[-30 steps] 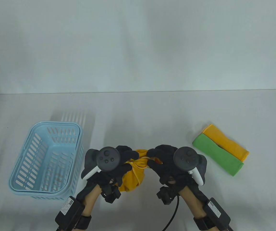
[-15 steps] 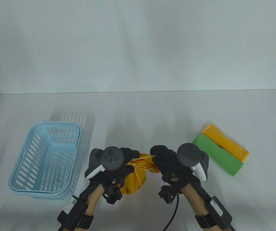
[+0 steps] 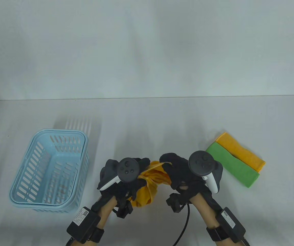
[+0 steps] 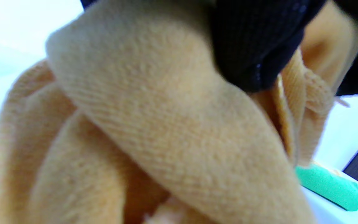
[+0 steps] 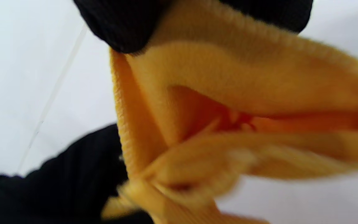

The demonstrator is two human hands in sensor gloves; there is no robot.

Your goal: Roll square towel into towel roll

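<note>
Pinching bunched yellow towel (image 3: 149,185) between left hand (image 3: 126,183) and right hand (image 3: 180,176), likely hunting corners before spreading on surface (image 3: 147,123).

Light blue slotted plastic basket (image 3: 48,170) at table's left; rolled green towel (image 3: 232,164) touching rolled yellow towel (image 3: 241,151) at right.

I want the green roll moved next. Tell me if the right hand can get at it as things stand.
Probably not yet: the right hand grips the bunched yellow towel with the left hand. Otherwise the green roll lies uncovered, nearby on that side.
</note>
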